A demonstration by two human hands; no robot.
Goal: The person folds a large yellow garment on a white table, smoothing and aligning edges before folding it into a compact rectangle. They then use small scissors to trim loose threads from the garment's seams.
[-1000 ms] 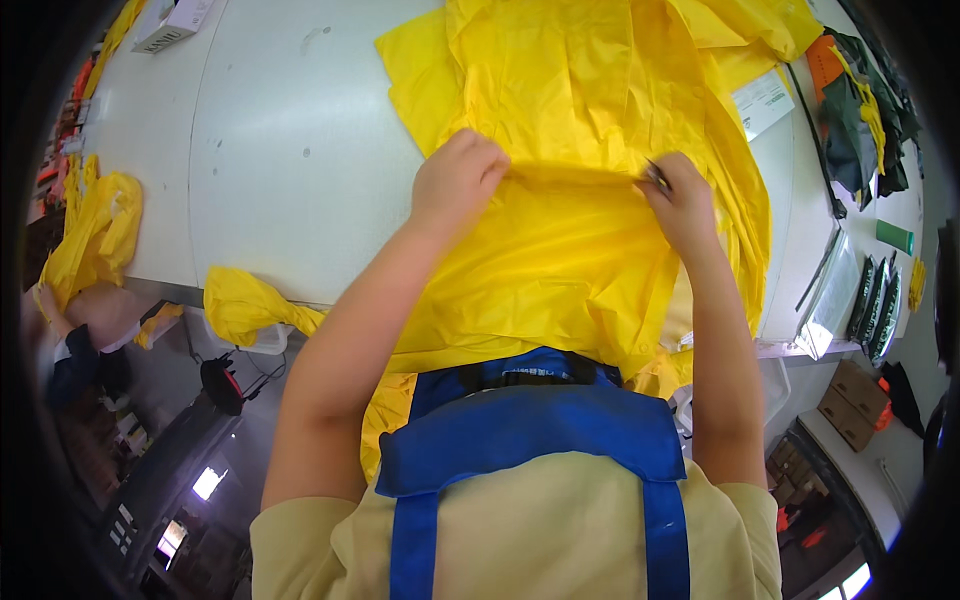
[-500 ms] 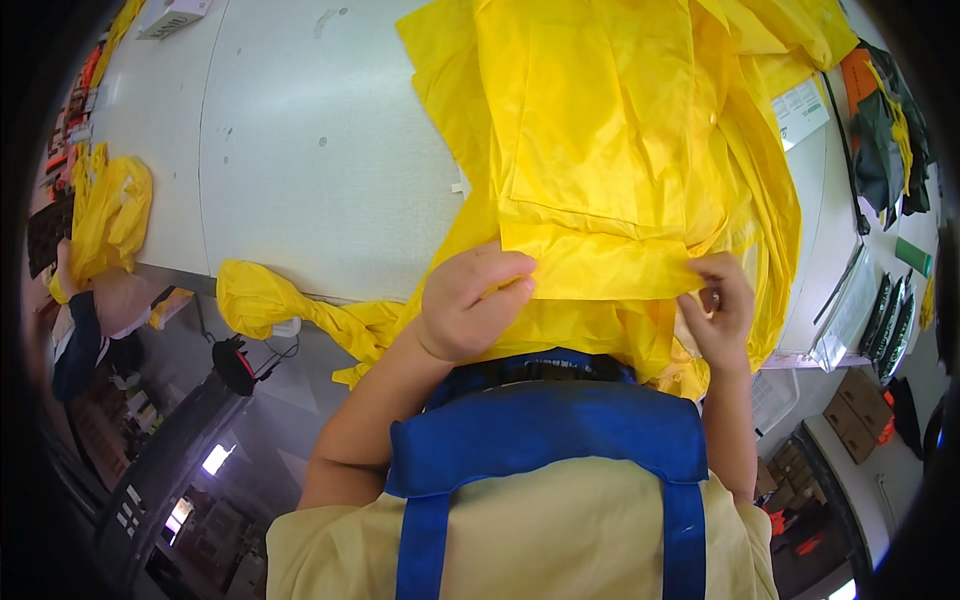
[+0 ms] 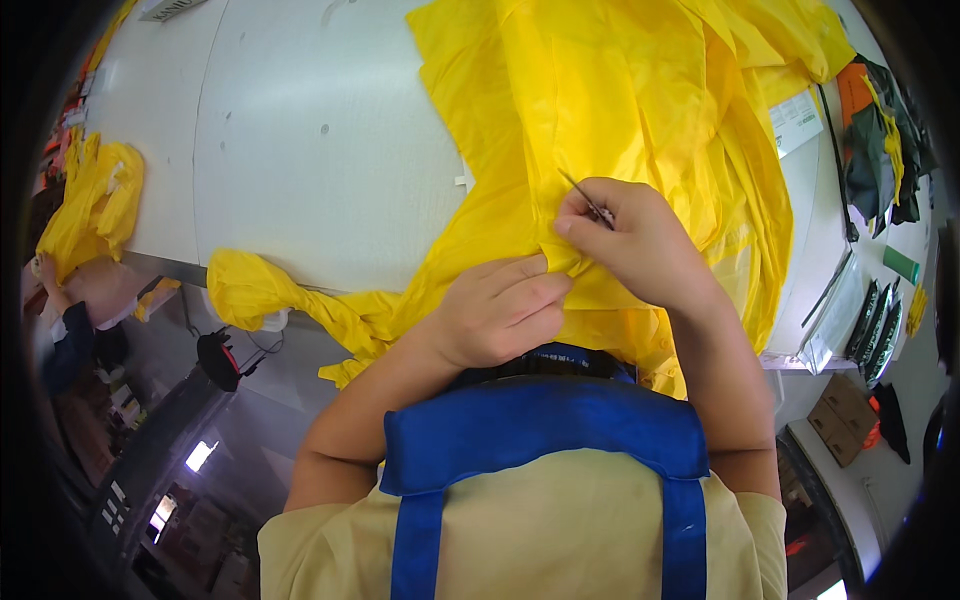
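A large yellow garment (image 3: 590, 100) of thin shiny fabric spreads over the table and hangs down toward my body. My left hand (image 3: 503, 312) is closed, pinching a fold of the fabric near the table's front edge. Just above it, my right hand (image 3: 648, 240) grips a thin, pointed, dark metal tool (image 3: 577, 186), its tip slanting up and left over the garment. Fingers hide the rest of the tool, so its exact kind does not show. From the garment a twisted yellow length (image 3: 300, 295) runs left along the table edge.
At the far left a co-worker's hand and dark sleeve (image 3: 72, 335) are beside another yellow garment (image 3: 105, 200). On the right lie a printed white sheet (image 3: 796, 122), a green roll (image 3: 901, 264), dark packets (image 3: 873, 330) and dark cloth (image 3: 872, 150). The white table (image 3: 320, 150) extends behind.
My right hand has left the fabric's right side and moved left and up, now with the pointed tool in it. My left hand has shifted slightly right; the folded band is no longer stretched between them.
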